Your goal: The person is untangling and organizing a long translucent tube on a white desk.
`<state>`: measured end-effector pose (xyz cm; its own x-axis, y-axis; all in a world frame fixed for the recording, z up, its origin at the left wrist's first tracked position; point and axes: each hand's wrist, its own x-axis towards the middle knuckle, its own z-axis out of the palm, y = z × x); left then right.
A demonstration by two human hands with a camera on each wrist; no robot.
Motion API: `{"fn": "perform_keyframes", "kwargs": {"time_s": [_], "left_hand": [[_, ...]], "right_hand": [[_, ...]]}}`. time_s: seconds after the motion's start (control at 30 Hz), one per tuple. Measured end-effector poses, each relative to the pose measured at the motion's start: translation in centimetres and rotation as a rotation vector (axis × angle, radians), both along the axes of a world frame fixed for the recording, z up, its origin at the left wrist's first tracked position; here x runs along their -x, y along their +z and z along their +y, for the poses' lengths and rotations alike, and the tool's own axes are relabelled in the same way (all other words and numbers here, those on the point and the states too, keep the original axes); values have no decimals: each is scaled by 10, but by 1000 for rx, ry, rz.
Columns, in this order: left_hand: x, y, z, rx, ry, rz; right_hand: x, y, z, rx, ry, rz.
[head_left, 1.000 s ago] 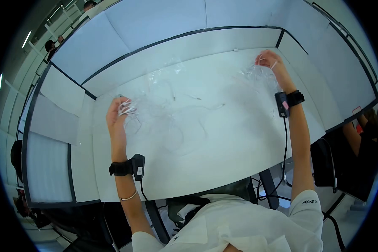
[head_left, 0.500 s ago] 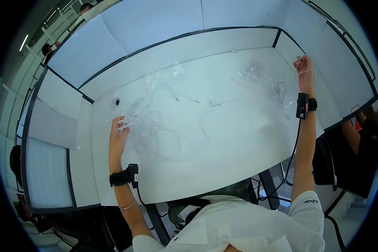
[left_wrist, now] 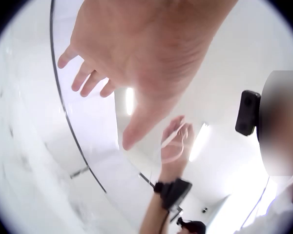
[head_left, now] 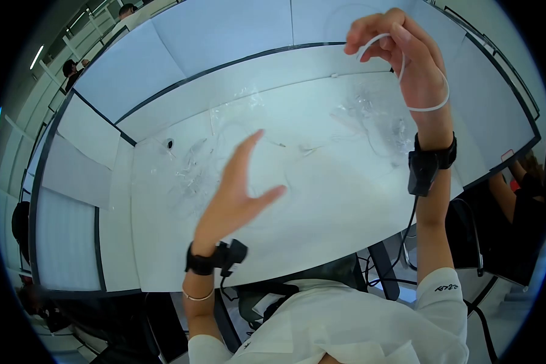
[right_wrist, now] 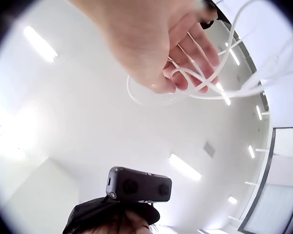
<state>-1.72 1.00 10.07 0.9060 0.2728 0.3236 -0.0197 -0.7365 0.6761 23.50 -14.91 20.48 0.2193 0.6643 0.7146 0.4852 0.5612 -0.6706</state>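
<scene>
Cord [head_left: 428, 110], white, looped about the right hand [head_left: 415, 73] and held in its curled fingers, raised over the right side of the worktop [head_left: 327, 224], with the left hand [head_left: 227, 194] spread and bare above its left half. Probably a step of sorting out loops, next calling for a left-hand pinch on one strand. Clear from the right wrist but not from the head: several strands crossing at those fingers.

A white tabletop [head_left: 327, 224] carries crumpled clear plastic on its left [head_left: 191, 173], a see-through heap [head_left: 365, 108] toward the far right, and small slender pieces [head_left: 310, 150] near the middle, too faint to identify.
</scene>
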Motion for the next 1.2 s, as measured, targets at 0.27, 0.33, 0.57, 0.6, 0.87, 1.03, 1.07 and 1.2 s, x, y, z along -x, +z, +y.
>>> {"fn": "perform_keyframes", "kwargs": {"time_s": [0.27, 0.33, 0.57, 0.6, 0.87, 1.03, 1.07, 1.2], "left_hand": [[-52, -24, -55, 334, -265, -134], [-54, -28, -53, 518, -307, -148], [2, -44, -2, 726, 48, -24], [17, -40, 6, 673, 142, -39], [98, -38, 75, 626, 508, -414], [125, -34, 99, 579, 673, -485], [127, -33, 100, 561, 674, -490], [137, -44, 118, 586, 762, -504]], "right_hand": [[38, 5, 18, -22, 6, 14], [47, -1, 21, 73, -43, 22], [-1, -48, 8, 111, -133, 272], [-10, -60, 4, 150, -216, 296], [-56, -137, -35, 220, -519, 480], [-83, -164, -56, 259, -648, 397], [-88, -169, -60, 259, -663, 407], [-110, -184, -78, 356, -705, 306]]}}
